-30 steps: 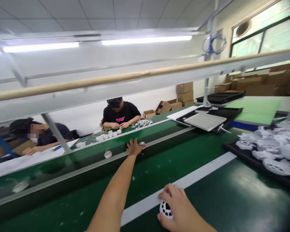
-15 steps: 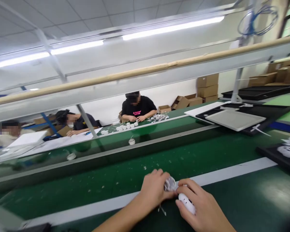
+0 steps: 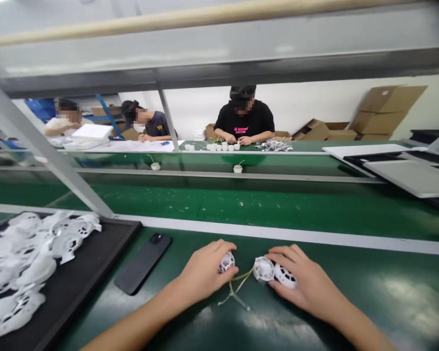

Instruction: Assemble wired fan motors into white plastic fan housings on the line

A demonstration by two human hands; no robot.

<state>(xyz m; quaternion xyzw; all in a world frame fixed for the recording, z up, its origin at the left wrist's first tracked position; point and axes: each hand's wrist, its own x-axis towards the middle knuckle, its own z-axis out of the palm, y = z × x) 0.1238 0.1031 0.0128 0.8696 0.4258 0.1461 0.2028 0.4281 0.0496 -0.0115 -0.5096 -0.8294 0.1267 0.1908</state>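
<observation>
My left hand (image 3: 208, 265) is closed around a small round white plastic part (image 3: 226, 263), gripped between thumb and fingers. My right hand (image 3: 303, 278) curls round a white plastic housing with dark slots (image 3: 284, 276). Against that housing, at the fingertips, sits a second round white part (image 3: 263, 269) with an open, ribbed face. Thin yellowish and white wires (image 3: 237, 285) run between the parts in the two hands and hang down over the green bench top. The palm covers some of the slotted housing.
On the left, a black tray (image 3: 95, 253) bears several white plastic shells (image 3: 32, 248). A dark phone (image 3: 143, 263) lies beside it. Beyond a green belt (image 3: 190, 200), co-workers (image 3: 245, 117) sit at a far bench. A slanted metal post (image 3: 69, 170) rises at left.
The view has turned left and down, bringing the tray of shells and the phone in. My hands have moved apart, and wires now show stretched between the parts.
</observation>
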